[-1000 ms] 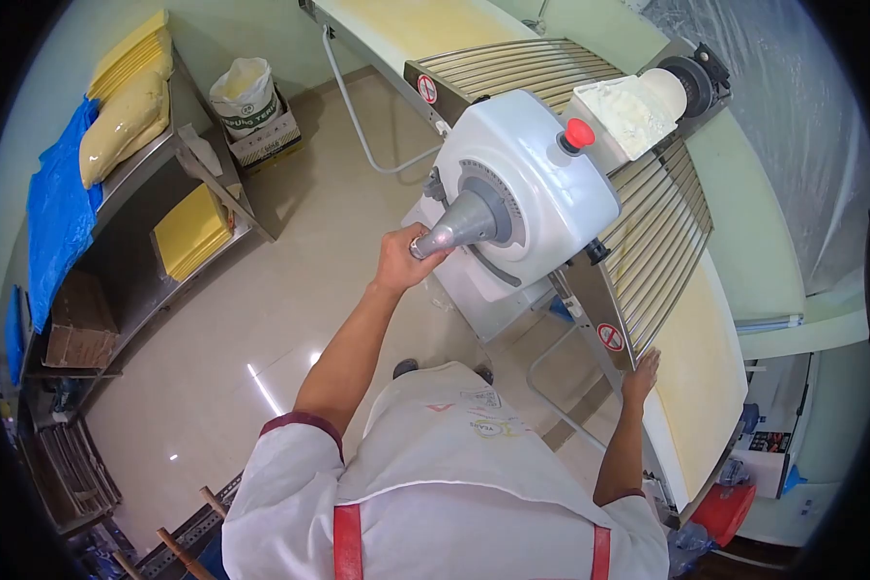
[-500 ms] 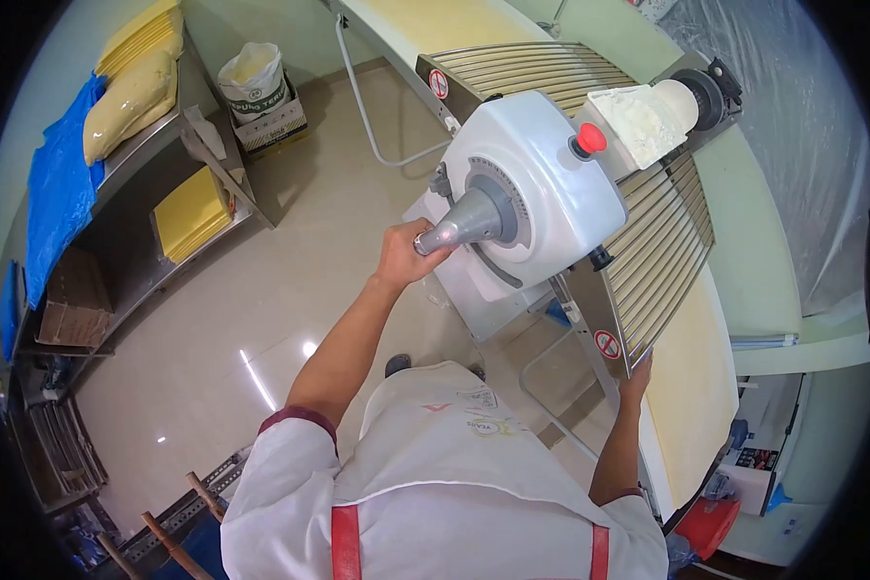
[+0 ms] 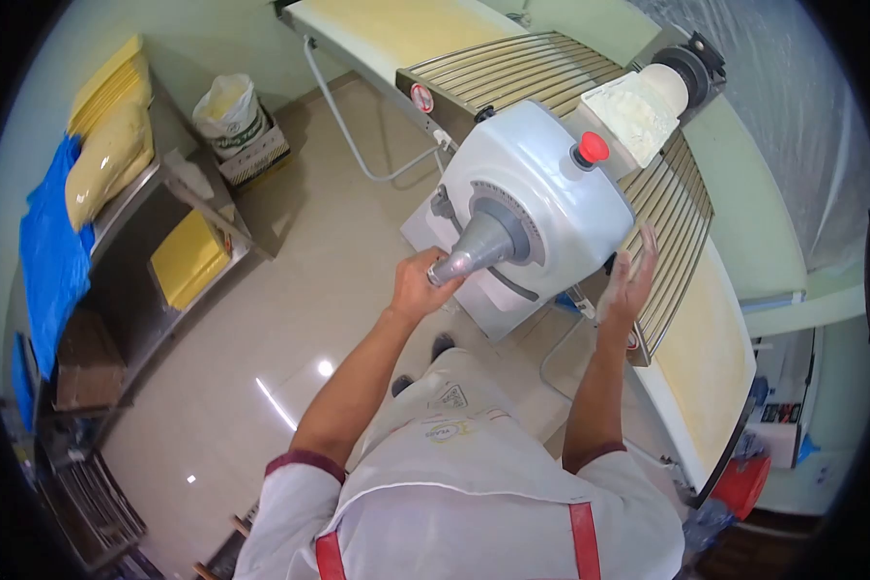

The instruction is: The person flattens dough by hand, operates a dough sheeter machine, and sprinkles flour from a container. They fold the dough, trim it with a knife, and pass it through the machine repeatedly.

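While left hand (image 3: 418, 285) keeps gripping grey cone handle (image 3: 474, 253), right hand (image 3: 626, 280) lifted off dough sheet (image 3: 710, 353), open, empty, near wire guard (image 3: 672, 227).

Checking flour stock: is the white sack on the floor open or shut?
Open: the white sack has its top rolled back, showing pale yellowish contents inside.
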Action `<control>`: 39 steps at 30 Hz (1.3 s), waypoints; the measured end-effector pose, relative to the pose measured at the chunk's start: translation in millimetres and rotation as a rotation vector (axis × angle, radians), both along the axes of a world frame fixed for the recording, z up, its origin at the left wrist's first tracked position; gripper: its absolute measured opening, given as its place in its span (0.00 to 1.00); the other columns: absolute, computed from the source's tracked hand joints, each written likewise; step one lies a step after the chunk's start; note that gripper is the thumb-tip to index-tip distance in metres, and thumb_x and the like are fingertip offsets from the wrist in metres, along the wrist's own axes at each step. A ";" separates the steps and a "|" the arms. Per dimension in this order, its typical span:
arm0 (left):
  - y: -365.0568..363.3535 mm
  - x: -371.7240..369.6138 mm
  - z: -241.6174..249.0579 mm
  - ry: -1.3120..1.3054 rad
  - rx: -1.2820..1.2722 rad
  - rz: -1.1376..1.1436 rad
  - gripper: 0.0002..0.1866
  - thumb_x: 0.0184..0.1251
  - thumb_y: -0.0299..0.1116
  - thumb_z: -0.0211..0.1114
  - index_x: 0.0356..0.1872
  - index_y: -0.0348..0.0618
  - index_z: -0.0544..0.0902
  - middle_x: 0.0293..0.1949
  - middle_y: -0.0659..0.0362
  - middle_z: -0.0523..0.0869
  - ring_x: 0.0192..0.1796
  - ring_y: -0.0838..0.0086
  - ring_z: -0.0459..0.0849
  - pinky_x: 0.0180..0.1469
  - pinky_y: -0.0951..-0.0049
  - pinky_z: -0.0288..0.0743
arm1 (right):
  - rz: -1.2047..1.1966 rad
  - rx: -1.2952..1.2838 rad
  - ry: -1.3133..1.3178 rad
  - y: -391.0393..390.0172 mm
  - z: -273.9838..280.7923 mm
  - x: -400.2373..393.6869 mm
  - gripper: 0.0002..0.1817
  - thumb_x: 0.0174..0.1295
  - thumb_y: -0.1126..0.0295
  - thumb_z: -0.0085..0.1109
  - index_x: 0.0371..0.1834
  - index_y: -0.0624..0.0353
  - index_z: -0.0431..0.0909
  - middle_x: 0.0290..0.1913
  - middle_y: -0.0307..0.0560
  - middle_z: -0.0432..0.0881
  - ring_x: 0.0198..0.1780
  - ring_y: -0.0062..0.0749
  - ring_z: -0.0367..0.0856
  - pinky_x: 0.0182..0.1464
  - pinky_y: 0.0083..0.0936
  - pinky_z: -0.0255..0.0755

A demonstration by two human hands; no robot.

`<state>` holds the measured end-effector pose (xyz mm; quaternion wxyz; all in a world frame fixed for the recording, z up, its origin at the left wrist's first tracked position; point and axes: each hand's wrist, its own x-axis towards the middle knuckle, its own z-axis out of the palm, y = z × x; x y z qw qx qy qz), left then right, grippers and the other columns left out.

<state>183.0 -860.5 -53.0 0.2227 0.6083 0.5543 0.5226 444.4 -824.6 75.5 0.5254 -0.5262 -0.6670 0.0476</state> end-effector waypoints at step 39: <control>830.0 -440.1 -17.9 -0.892 -1.147 -0.610 0.17 0.68 0.26 0.61 0.56 0.35 0.73 0.44 0.53 0.82 0.49 0.66 0.81 0.55 0.62 0.77 | -0.448 -0.710 -0.214 605.4 -94.7 -641.3 0.40 0.56 0.59 0.65 0.68 0.66 0.60 0.69 0.63 0.62 0.71 0.56 0.59 0.71 0.45 0.54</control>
